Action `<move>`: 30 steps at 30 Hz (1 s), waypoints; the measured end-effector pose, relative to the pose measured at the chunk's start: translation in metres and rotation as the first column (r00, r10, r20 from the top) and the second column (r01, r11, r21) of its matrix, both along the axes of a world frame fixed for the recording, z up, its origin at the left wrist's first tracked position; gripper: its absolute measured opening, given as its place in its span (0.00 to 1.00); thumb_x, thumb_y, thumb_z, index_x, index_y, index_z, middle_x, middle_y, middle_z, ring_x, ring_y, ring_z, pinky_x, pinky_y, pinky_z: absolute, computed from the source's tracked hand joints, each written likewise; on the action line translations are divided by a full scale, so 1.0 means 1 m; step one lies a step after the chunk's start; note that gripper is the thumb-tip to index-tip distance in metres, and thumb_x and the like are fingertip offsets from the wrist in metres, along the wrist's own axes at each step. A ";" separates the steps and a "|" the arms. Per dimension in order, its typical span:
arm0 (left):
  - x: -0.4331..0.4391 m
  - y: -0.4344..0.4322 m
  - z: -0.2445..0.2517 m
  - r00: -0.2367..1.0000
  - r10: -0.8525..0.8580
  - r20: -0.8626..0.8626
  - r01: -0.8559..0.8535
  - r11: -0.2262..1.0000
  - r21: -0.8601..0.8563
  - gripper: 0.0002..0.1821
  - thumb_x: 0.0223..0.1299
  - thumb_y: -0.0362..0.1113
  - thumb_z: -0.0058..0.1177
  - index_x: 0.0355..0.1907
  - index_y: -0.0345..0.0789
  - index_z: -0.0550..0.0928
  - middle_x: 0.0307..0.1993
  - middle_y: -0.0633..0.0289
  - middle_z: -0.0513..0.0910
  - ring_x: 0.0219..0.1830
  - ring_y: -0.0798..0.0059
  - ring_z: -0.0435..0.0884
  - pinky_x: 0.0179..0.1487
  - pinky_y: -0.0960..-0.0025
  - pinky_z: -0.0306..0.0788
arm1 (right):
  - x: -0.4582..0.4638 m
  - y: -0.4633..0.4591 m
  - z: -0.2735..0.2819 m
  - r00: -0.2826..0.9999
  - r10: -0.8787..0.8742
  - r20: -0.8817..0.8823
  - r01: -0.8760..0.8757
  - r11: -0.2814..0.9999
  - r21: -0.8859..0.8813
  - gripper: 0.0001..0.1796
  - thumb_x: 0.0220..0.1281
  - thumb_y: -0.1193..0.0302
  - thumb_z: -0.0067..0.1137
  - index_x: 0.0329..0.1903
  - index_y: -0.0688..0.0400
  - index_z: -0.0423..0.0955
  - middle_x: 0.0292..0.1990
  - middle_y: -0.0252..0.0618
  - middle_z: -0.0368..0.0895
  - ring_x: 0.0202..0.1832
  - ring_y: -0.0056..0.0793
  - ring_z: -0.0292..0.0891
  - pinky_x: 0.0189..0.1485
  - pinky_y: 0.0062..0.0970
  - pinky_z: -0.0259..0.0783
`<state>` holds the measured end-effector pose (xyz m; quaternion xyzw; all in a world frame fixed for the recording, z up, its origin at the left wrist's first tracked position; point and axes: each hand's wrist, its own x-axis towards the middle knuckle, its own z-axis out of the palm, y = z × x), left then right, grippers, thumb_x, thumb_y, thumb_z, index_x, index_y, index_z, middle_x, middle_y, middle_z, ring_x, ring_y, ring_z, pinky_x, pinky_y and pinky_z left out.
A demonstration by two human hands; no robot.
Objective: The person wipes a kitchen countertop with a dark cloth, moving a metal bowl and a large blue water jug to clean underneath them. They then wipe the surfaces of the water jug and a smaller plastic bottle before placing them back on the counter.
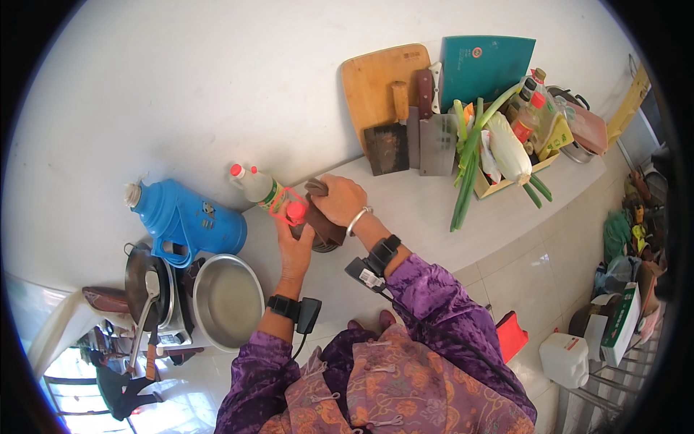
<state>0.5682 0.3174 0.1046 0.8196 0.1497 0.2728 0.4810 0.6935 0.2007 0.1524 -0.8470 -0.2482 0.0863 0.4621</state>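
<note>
My left hand (294, 244) is at a dark bottle with a red cap (296, 210) and a raised red handle loop; its fingers are around the bottle's top. My right hand (341, 199) grips a brown cloth (324, 221), part of which sticks out past the fingers and part of which hangs against the bottle's side. The bottle's body is mostly hidden by the cloth and hands. Just behind my left hand, a clear plastic jug with a red cap (260, 187) and a green label leans near the wall.
A blue thermos flask (190, 219) and a steel basin of cloudy liquid (227, 304) are at the left, beside a wok (142, 282). Cleavers (438, 144) lean on a wooden cutting board (379, 70). Farther right, a box (496, 189) holds napa cabbage (508, 149), scallions and bottles.
</note>
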 end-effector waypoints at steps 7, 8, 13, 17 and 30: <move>-0.001 -0.003 0.001 0.998 -0.029 0.056 0.034 0.996 -0.080 0.35 0.63 0.28 0.58 0.72 0.32 0.63 0.65 0.52 0.71 0.65 0.64 0.71 0.71 0.62 0.64 | -0.024 -0.002 -0.031 0.991 -0.106 -0.087 0.128 0.940 0.317 0.15 0.62 0.61 0.61 0.43 0.59 0.74 0.42 0.51 0.83 0.47 0.55 0.78 0.48 0.45 0.74; -0.002 -0.004 0.003 1.000 -0.015 0.020 0.017 0.994 -0.106 0.35 0.63 0.28 0.58 0.72 0.32 0.63 0.65 0.52 0.72 0.65 0.65 0.72 0.70 0.63 0.64 | -0.028 -0.006 -0.039 0.992 -0.066 -0.104 0.101 0.921 0.376 0.15 0.62 0.63 0.62 0.43 0.60 0.74 0.41 0.52 0.82 0.46 0.55 0.78 0.48 0.44 0.74; 0.001 -0.005 0.009 0.991 -0.090 0.100 0.109 0.975 -0.196 0.33 0.66 0.31 0.58 0.71 0.31 0.63 0.63 0.54 0.73 0.62 0.69 0.73 0.67 0.65 0.68 | -0.052 -0.048 -0.088 0.953 0.057 -0.297 0.074 0.908 0.412 0.13 0.61 0.70 0.64 0.43 0.63 0.73 0.37 0.47 0.82 0.39 0.42 0.78 0.47 0.34 0.74; 0.002 -0.005 0.007 0.995 -0.079 0.058 0.092 0.957 -0.273 0.34 0.66 0.32 0.59 0.71 0.30 0.63 0.62 0.54 0.74 0.61 0.68 0.73 0.67 0.65 0.68 | -0.062 -0.073 -0.107 0.789 0.077 -0.610 0.310 0.808 0.502 0.15 0.64 0.74 0.64 0.50 0.66 0.75 0.45 0.34 0.82 0.47 0.21 0.74 0.51 0.25 0.73; -0.002 0.007 0.009 0.987 -0.159 0.038 0.163 0.969 -0.188 0.37 0.64 0.36 0.62 0.73 0.33 0.63 0.63 0.55 0.72 0.64 0.67 0.71 0.70 0.63 0.64 | -0.037 -0.025 -0.033 0.998 0.038 -0.043 -0.015 0.897 0.442 0.15 0.60 0.64 0.65 0.45 0.60 0.77 0.41 0.49 0.83 0.46 0.52 0.80 0.49 0.43 0.75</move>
